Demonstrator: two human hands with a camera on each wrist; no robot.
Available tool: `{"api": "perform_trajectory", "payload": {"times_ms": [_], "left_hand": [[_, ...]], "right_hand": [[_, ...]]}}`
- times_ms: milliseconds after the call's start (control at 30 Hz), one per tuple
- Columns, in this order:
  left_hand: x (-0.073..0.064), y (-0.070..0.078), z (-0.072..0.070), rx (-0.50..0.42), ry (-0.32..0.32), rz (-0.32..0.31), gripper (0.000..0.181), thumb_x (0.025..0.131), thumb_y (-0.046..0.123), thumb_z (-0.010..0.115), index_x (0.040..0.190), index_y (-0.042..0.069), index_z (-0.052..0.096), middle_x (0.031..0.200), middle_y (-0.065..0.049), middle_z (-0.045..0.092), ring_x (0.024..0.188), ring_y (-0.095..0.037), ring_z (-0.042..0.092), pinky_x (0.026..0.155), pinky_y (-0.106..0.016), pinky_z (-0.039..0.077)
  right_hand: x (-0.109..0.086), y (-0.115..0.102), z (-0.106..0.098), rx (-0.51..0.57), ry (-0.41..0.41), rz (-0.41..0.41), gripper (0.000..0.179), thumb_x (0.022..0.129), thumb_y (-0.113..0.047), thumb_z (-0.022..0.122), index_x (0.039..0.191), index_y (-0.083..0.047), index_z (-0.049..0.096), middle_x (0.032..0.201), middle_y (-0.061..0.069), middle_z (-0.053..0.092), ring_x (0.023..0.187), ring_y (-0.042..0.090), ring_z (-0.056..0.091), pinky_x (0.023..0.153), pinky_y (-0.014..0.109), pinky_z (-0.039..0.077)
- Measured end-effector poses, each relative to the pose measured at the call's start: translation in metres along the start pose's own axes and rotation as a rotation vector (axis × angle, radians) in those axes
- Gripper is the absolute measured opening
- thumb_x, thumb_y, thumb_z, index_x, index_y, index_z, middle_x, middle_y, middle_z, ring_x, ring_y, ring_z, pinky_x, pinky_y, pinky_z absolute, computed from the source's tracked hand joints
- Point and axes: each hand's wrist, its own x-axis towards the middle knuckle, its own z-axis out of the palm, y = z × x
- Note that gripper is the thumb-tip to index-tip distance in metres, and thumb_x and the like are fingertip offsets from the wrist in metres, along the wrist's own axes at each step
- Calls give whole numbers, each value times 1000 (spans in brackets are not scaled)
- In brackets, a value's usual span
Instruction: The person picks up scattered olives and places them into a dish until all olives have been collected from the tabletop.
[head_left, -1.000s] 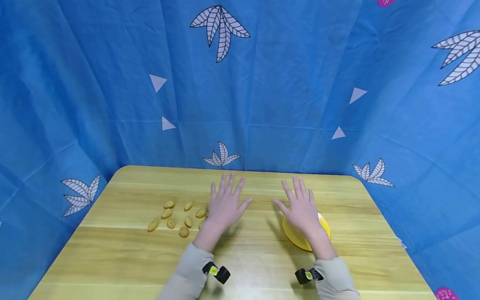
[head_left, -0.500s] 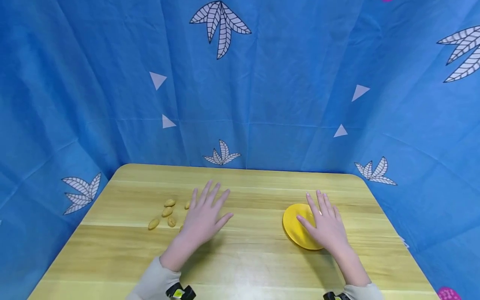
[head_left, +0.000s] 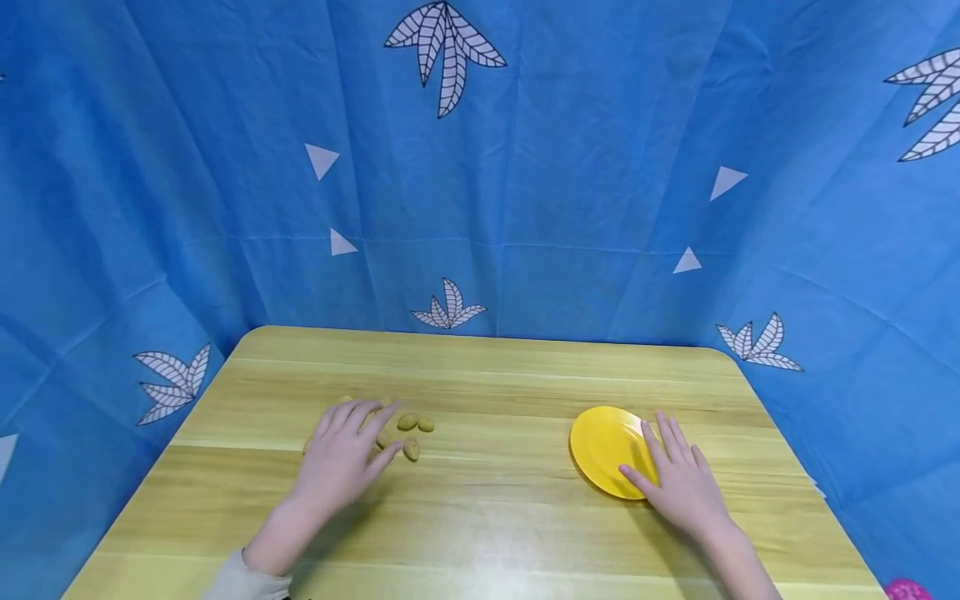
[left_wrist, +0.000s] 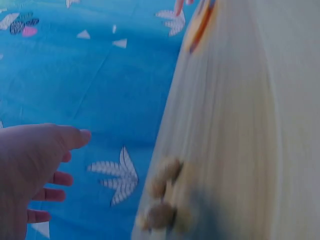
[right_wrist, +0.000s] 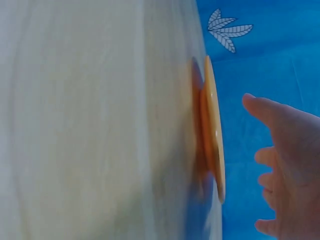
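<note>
My left hand [head_left: 337,462] hovers over several small tan, nut-like oval pieces [head_left: 411,449] on the left of the table, its fingers loosely bent and holding nothing. It hides part of the group in the head view. In the left wrist view, blurred brown pieces [left_wrist: 161,215] lie below and right of the hand [left_wrist: 30,165]. A yellow plate [head_left: 606,450] lies flat on the right side. My right hand [head_left: 682,487] is spread above its right edge, fingers apart. From the right wrist view, a gap separates that hand [right_wrist: 290,165] from the plate [right_wrist: 214,125].
The wooden table [head_left: 495,500] has light grain and rounded far corners. A blue curtain [head_left: 585,167] with white leaf prints hangs along its far side and at both sides. A wide stretch of tabletop separates the pieces from the plate.
Both hands have moved apart and toward me, the left one leftward over the tan pieces, the right one rightward to the plate's edge. More of the plate shows. The left fingers have bent slightly.
</note>
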Motion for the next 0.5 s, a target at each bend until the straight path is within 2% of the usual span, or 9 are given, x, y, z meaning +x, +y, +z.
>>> {"api": "perform_trajectory", "payload": {"times_ms": [100,200,500], "left_hand": [[-12,-13,1,8,27,-3,55,80,38,76,126,13,62,111,-11,65,107,-33,59,96,-52,43],[-23,-24,3,12,27,-4,49,79,38,76,119,11,66,106,-10,66,104,-32,59,92,-51,43],[-38,-44,16,39,-44,61,39,75,35,81,105,11,71,101,-6,67,100,-26,58,87,-46,45]], "right_hand": [[-3,4,4,-14,-26,-3,88,91,-62,52,150,0,29,158,28,20,145,47,20,110,68,21],[-4,6,8,-18,-51,-3,90,91,-62,52,149,2,30,156,30,23,143,48,22,109,68,24],[-5,9,13,13,-89,1,94,89,-62,55,147,7,31,154,33,24,141,51,25,107,67,28]]}}
